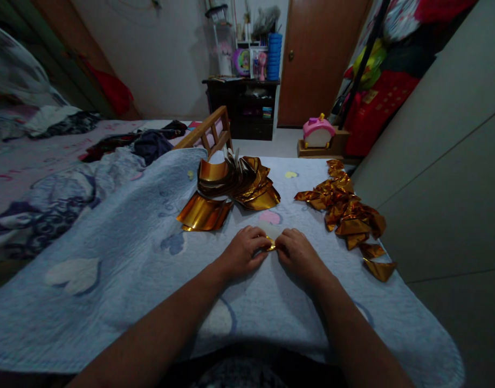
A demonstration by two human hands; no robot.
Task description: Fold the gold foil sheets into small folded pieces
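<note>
Between my two hands, low over the blue bedspread [251, 302], is a sheet of gold foil paper [272, 245] with its pale side up and a gold edge turned over. My left hand [247, 249] pinches the left end of that edge, fingers closed. The right end is gripped by my right hand [296, 248], its fingers curled together. Beyond my left hand lie loose, curled gold sheets [205, 212] and a fanned stack [255, 188]. To the right runs a heap of folded gold foil pieces [348, 210].
A wooden rail [203, 132] stands at the far left edge of the spread. Rumpled clothes [150, 143] lie further left. A pale cabinet [445, 172] borders the right side. Behind are a dark shelf [241, 108], a pink toy case [318, 132] and a brown door [322, 59].
</note>
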